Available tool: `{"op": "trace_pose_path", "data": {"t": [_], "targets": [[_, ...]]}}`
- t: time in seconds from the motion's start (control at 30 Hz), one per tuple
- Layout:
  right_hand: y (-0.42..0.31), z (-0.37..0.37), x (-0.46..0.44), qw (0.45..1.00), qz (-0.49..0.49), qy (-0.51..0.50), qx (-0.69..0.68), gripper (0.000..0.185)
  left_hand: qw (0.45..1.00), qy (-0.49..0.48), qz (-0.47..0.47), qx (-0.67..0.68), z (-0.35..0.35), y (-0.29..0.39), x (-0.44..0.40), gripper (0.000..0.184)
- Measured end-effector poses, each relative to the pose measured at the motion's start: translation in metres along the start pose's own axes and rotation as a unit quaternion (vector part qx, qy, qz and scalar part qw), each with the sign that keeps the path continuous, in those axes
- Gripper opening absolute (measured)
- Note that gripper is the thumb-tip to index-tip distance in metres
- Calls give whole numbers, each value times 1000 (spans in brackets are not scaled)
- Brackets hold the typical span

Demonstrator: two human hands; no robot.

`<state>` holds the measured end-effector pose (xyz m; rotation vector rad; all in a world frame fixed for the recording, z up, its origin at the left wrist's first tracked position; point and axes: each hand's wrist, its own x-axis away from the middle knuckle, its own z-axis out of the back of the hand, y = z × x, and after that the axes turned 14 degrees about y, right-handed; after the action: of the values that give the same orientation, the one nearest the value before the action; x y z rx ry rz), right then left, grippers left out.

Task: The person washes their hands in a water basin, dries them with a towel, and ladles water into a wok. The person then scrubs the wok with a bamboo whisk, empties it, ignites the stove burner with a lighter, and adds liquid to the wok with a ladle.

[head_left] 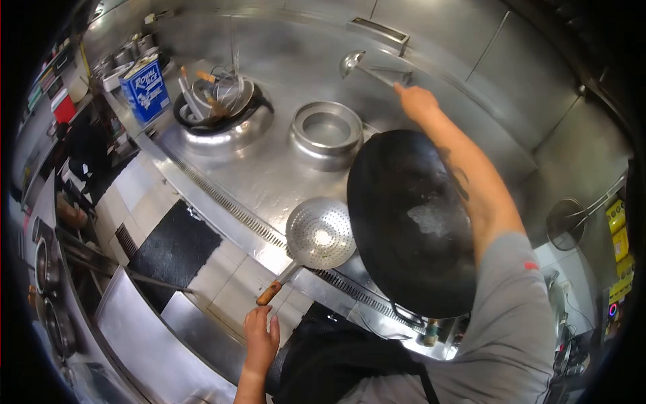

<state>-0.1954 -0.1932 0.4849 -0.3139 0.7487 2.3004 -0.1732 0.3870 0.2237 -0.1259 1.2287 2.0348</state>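
My right hand (418,104) is raised over the back of the range, closed round the handle of a steel ladle (352,64). Below that arm sits a large black wok (404,222) with a pale wet patch inside. Beside the wok's left rim lies a round perforated strainer (321,233), its wooden handle (269,293) pointing toward me. My left hand (262,337) is just below the end of that handle, fingers apart, holding nothing. A round steel pot (326,135) with liquid inside stands behind the strainer.
At the back left, another wok (264,101) holds sieves and tools near a blue tin (145,89). A steel counter (134,330) runs along the lower left. A wire skimmer (565,225) hangs at the right. A person in dark clothes (87,145) is at the far left.
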Motion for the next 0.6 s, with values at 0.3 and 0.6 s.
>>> {"op": "trace_pose_path", "data": {"t": [0.3,0.6], "targets": [[107,113,183,997,48,-17,56,70,993,-17,-97,62,-43,9,-27,30],[131,121,269,999,-33,7,32,76,977,-79,-158,121,-63,70,-63,34]]}}
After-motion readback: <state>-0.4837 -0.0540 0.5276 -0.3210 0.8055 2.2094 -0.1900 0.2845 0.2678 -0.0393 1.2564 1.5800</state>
